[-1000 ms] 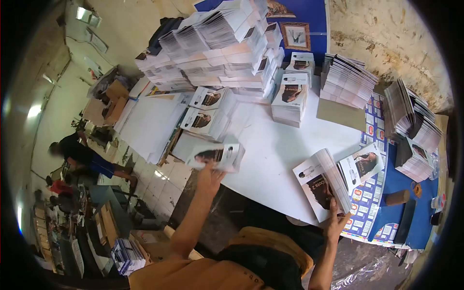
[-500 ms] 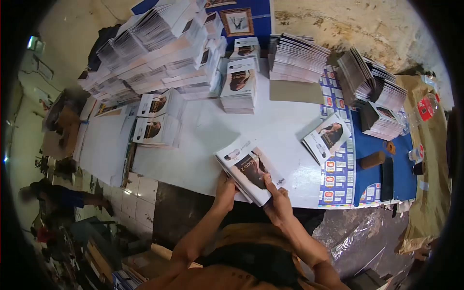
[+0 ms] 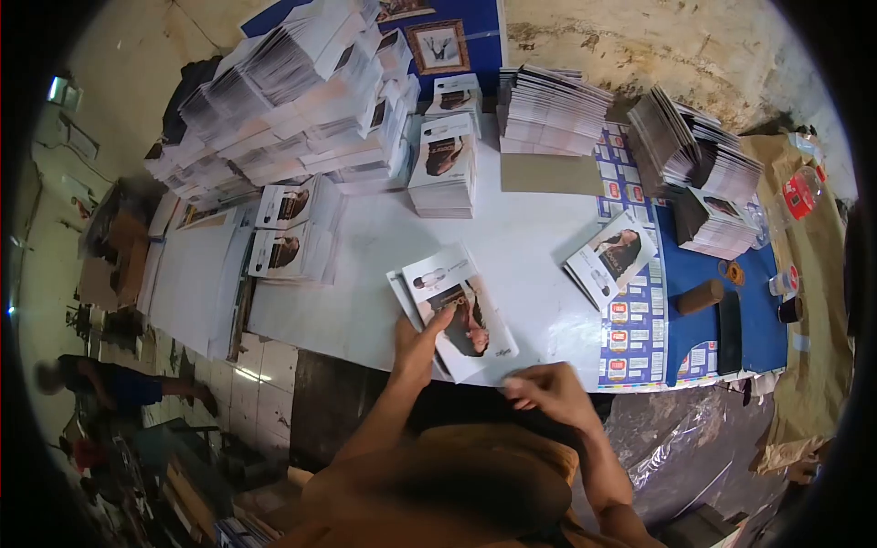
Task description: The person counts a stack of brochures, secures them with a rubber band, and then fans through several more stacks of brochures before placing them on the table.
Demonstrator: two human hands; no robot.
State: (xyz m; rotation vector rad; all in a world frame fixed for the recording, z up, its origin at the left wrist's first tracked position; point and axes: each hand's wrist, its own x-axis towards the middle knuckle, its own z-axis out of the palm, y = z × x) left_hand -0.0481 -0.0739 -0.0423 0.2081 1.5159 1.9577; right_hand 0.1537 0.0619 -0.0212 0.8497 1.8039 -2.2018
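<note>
My left hand (image 3: 418, 352) grips a small stack of booklets (image 3: 468, 333) at its left edge, thumb across the top cover. The covers are white with a dark photo of a person's long hair; a second booklet sticks out beneath on the left. My right hand (image 3: 553, 395) is apart from the stack, just right of its lower corner, with fingers curled in and nothing visible in them. To the right, a few more booklets (image 3: 610, 260) lie in a loose, slightly fanned pile on the table (image 3: 539, 233).
A high heap of booklets (image 3: 283, 100) fills the back left, with shorter stacks (image 3: 443, 173) beside it. More bundles (image 3: 553, 110) stand at the back. On the right are a brown block (image 3: 701, 298), a long black object (image 3: 729, 333), rubber bands (image 3: 731, 272) and a bottle (image 3: 802, 194).
My right hand has let go of the booklets and moved down and right. My left hand has shifted its thumb onto the cover, and the stack has turned more upright, its layers offset.
</note>
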